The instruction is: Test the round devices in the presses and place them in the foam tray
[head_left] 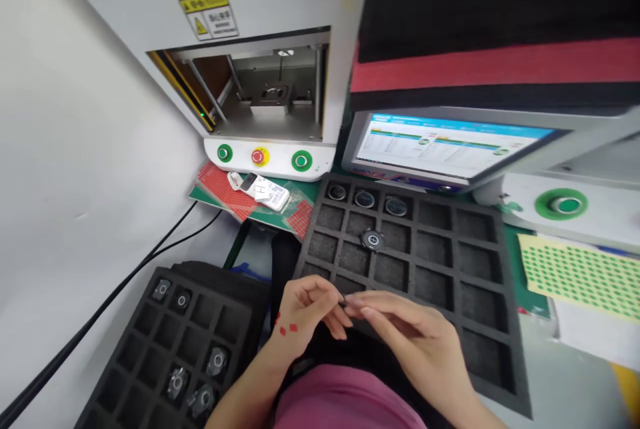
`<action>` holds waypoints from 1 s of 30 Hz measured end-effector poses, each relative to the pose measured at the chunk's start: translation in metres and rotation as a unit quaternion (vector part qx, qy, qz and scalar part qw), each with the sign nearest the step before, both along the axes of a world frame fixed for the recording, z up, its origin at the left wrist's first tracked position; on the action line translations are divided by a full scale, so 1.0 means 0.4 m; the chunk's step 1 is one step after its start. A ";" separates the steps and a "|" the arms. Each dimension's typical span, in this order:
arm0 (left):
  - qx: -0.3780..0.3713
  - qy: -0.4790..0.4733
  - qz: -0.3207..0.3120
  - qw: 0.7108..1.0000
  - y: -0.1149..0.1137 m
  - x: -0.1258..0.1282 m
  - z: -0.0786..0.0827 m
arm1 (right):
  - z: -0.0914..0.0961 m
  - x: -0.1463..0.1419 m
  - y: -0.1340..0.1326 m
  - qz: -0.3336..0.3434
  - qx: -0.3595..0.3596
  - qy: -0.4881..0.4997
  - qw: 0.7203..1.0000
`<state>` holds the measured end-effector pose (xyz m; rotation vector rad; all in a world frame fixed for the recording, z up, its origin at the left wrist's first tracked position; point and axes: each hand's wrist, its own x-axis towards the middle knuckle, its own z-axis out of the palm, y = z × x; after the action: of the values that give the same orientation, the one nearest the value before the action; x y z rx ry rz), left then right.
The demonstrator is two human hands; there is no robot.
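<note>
Black foam tray (480,262) is lying under both hands; the left hand (305,312) and right hand (410,339) are meeting fingertip to fingertip, pinching a tiny dark piece (344,302) too small to identify, with a round part (373,239) sitting on the tray just beyond them

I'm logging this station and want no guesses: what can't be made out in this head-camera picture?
1. Head view, the tiny dark piece between left hand and right hand: too small, fingers cover it.
2. Text on the grey monitor: too small, blurred.
3. The large black foam grid tray: near rows hidden behind both hands.
4. The smaller black foam tray, lower left: cut off by the bottom edge.
</note>
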<state>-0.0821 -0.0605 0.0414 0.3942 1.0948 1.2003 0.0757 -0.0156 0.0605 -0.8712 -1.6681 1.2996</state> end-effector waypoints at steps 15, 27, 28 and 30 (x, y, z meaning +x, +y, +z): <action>-0.096 0.010 0.061 0.993 -0.031 -0.124 -0.045 | -0.093 -0.098 -0.001 0.116 0.471 -0.178 0.856; -0.132 0.250 0.290 0.915 0.158 -0.282 -0.264 | -0.098 -0.030 0.005 0.056 0.440 -0.240 0.864; -0.133 0.255 0.296 0.911 0.168 -0.284 -0.276 | -0.101 -0.022 0.004 0.057 0.439 -0.244 0.863; -0.134 0.267 0.311 0.902 0.179 -0.285 -0.296 | -0.107 -0.005 0.002 0.049 0.434 -0.246 0.865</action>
<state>-0.1960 0.0110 -0.0771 0.1539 1.9403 1.5084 0.0737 -0.0148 0.0177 -0.5637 -2.4112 0.2471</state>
